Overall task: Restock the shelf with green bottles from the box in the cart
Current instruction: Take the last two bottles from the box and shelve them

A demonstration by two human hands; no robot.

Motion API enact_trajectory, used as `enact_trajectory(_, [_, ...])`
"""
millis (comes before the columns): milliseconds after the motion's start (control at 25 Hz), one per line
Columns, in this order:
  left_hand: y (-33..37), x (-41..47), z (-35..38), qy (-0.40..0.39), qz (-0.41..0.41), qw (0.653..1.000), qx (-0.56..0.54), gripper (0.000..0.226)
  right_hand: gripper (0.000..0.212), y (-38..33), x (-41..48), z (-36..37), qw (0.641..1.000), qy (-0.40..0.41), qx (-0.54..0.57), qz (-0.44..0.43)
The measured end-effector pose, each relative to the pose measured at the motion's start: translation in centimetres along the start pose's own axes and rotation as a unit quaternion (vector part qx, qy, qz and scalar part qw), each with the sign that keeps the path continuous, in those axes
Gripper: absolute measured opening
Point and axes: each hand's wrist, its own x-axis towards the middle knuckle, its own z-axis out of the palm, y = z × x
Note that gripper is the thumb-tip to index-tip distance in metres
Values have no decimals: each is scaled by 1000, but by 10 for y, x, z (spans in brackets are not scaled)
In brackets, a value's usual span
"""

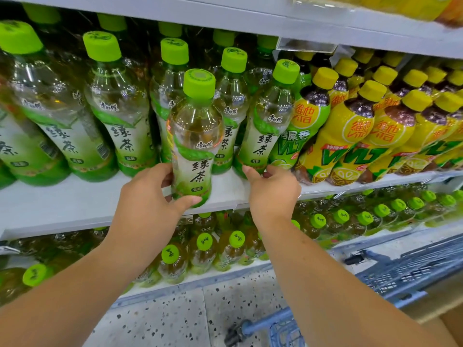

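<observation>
A green-capped green tea bottle [195, 136] stands upright at the front edge of the white middle shelf [75, 201]. My left hand [147, 204] grips its lower part, thumb across the base. Just to the right, my right hand [271, 191] has thumb and curled fingers around the base of another green tea bottle [263, 128] in the front row. More green tea bottles [112, 108] fill the shelf to the left and behind.
Yellow-capped lemon tea bottles [350, 136] crowd the shelf to the right. The shelf below holds green-capped bottles [203, 249]. A blue cart [406, 271] stands at the lower right on the speckled floor [175, 319], with a cardboard edge [448, 319] beside it.
</observation>
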Motion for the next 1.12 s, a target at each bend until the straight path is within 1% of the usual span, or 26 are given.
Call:
enact_trajectory(120, [0, -1, 0, 5, -1, 1000, -5, 40, 42, -8, 6, 2, 999, -24, 13, 36])
enact_trajectory(240, [2, -1, -1, 4, 0, 1000, -1, 40, 38, -16, 12, 2, 997, -51, 20, 59])
enact_trajectory(360, [1, -1, -2, 0, 0, 1000, 2, 39, 56, -19, 16, 2, 995, -67, -17, 66])
enact_trajectory(440, [0, 1, -2, -4, -5, 1000, 6, 41, 57, -18, 16, 0, 995, -72, -25, 64])
enact_trajectory(480, [0, 2, -2, -8, -8, 1000, 5, 42, 54, -17, 14, -2, 995, -71, -30, 55])
enact_trajectory(520, [-1, 3, -2, -13, -9, 1000, 1, 44, 46, -16, 11, -4, 997, -65, -33, 38])
enact_trajectory(600, [-2, 5, -3, -28, -5, 1000, -12, 46, 14, -16, -4, -11, 998, -61, 14, 1])
enact_trajectory(640, [-2, 6, -5, -39, -3, 999, -17, 47, 11, -18, -14, -13, 995, -83, 57, -3])
enact_trajectory(680, [-2, 7, -6, -49, -3, 999, -19, 49, 17, -20, -25, -15, 987, -130, 97, -8])
enact_trajectory(720, [-3, 9, -7, -56, -3, 998, -21, 49, 23, -22, -33, -16, 972, -197, 128, -18])
enact_trajectory(800, [-4, 10, -11, -70, -1, 997, -27, 48, 32, -26, -46, -12, 937, -311, 150, -46])
enact_trajectory(840, [-4, 10, -15, -82, 2, 996, -31, 45, 37, -30, -50, -10, 926, -340, 148, -65])
enact_trajectory(880, [-4, 9, -19, -93, 9, 995, -33, 41, 38, -33, -52, -8, 924, -345, 145, -83])
enact_trajectory(960, [-8, 3, -33, -109, 25, 993, -29, 37, 34, -44, -61, -5, 926, -329, 154, -105])
enact_trajectory(1040, [-20, -6, -53, -109, 32, 993, -25, 38, 30, -58, -76, 0, 921, -326, 175, -119])
enact_trajectory(1120, [-39, -16, -78, -100, 32, 994, -14, 40, 31, -74, -99, 14, 912, -340, 194, -126])
